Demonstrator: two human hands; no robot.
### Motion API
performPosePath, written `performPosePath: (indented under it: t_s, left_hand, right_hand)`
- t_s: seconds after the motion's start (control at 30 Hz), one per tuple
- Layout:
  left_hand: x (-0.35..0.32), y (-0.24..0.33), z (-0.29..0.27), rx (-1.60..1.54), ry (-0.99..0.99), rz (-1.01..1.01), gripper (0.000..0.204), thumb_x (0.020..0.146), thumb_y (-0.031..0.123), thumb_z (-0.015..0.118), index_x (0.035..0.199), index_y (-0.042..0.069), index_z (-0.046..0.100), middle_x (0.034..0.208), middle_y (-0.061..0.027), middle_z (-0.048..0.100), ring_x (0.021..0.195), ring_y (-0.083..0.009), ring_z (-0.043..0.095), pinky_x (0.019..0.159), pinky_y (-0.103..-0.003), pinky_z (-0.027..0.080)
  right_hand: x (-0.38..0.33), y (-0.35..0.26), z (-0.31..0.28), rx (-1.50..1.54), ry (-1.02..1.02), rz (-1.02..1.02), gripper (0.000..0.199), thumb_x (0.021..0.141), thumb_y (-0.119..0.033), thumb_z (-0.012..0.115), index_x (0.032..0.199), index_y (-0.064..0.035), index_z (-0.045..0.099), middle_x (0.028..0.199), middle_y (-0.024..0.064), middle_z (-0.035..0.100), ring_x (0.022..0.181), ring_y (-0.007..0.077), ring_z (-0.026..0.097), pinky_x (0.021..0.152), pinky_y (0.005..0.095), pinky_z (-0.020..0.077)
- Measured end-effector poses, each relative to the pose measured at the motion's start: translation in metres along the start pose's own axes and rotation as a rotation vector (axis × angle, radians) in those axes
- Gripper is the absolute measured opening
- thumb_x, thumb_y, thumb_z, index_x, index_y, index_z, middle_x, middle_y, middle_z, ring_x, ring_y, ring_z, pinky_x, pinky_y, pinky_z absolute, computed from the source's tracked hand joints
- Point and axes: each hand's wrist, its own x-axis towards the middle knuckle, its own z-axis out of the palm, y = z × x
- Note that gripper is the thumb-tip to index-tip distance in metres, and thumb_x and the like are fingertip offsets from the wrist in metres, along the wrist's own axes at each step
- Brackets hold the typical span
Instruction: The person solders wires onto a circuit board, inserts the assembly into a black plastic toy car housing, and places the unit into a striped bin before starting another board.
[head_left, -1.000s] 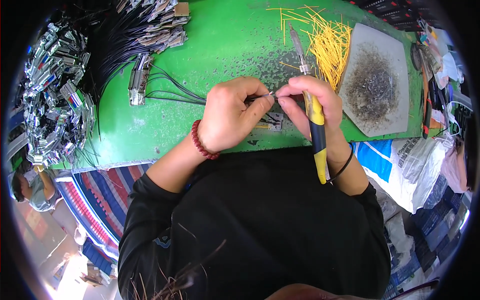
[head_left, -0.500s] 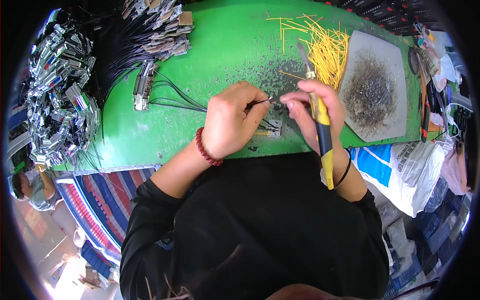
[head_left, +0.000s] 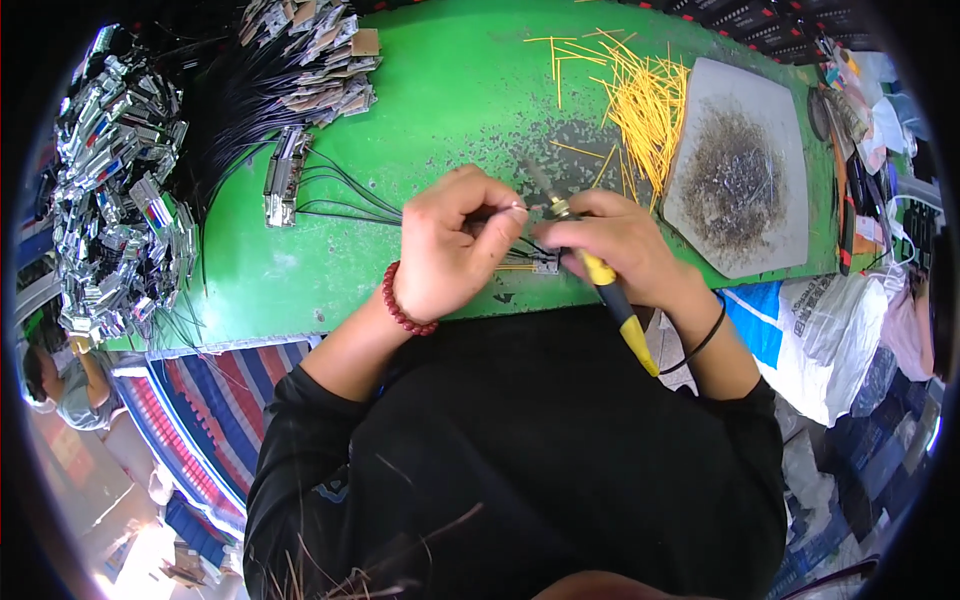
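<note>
Item, change since the earlier frames: our right hand [head_left: 620, 245] has drawn in against the left hand [head_left: 450, 250], and the yellow-handled tool [head_left: 605, 290] now lies flatter, its dark tip [head_left: 535, 180] pointing up-left across the green worktable [head_left: 440, 90]. We judge from this that the fine work at the wire end is still under way, not finished.

Item, left hand: curled nearly closed, thumb and forefinger pinching a thin black wire [head_left: 350, 205]; a red bead bracelet [head_left: 400, 300] sits at the wrist.

Item, right hand: wrapped shut around the tool's handle, fingertips meeting the left hand's at the wire end. A black band [head_left: 705, 340] circles this wrist.

Item, the wire: runs left from the pinch to a small metal connector piece [head_left: 282, 175] lying on the table, well apart from both hands.

Item, surroundings: a heap of yellow wire pieces [head_left: 645, 100] above the right hand; a grey tray of dark wire scrap [head_left: 740, 180] beside it; a pile of shiny metal parts [head_left: 110, 180] far left.
</note>
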Motion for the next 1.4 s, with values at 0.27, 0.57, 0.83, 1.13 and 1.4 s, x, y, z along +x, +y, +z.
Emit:
performPosePath:
  t_s: [0.27,0.57,0.83,1.13,1.4]
  left_hand:
    - [0.001,0.005,-0.005,-0.006,0.008,0.048,0.007,0.081,0.002,0.070,0.079,0.002,0.063,0.071,-0.0039,0.059,0.061,-0.0108,0.053,0.054,-0.024,0.043]
    - [0.007,-0.008,0.022,0.213,-0.123,0.152,0.012,0.073,0.001,0.069,0.082,0.003,0.061,0.087,-0.0111,0.065,0.084,-0.0303,0.063,0.072,-0.037,0.052]
    - [0.010,-0.016,0.039,0.343,-0.144,0.135,0.014,0.071,-0.004,0.068,0.082,0.001,0.061,0.089,-0.0122,0.066,0.084,-0.0292,0.063,0.076,-0.035,0.051]
    - [0.012,-0.013,0.047,0.444,-0.085,0.125,0.013,0.068,-0.004,0.068,0.074,0.003,0.059,0.087,-0.0099,0.065,0.081,-0.0269,0.063,0.072,-0.035,0.052]
    - [0.013,-0.015,0.048,0.470,-0.072,0.137,0.012,0.068,0.000,0.069,0.074,0.005,0.059,0.082,-0.0071,0.065,0.077,-0.0270,0.062,0.065,-0.036,0.051]
  right_hand:
    - [0.002,0.003,0.008,-0.090,-0.066,-0.112,0.031,0.074,-0.015,0.067,0.104,-0.0168,0.062,0.070,0.0007,0.053,0.080,0.0221,0.056,0.073,0.0354,0.0426]
    - [0.003,0.006,0.016,-0.420,0.330,0.046,0.042,0.065,-0.016,0.076,0.105,-0.0159,0.064,0.064,-0.0010,0.048,0.067,0.0211,0.052,0.059,0.0356,0.0390]
    - [-0.007,0.000,-0.001,-0.002,0.290,0.287,0.048,0.072,0.002,0.072,0.117,-0.0098,0.062,0.079,0.0042,0.062,0.075,0.0234,0.058,0.069,0.0323,0.0484]
    - [-0.093,-0.009,-0.035,0.375,0.737,0.595,0.066,0.096,-0.048,0.052,0.135,0.0053,0.044,0.074,0.0091,0.068,0.058,0.0072,0.051,0.057,0.0216,0.0400]
    - [-0.039,-0.010,0.006,0.377,0.575,0.421,0.022,0.087,0.000,0.065,0.108,-0.0034,0.062,0.088,0.0096,0.066,0.073,0.0166,0.069,0.061,0.0252,0.0505]
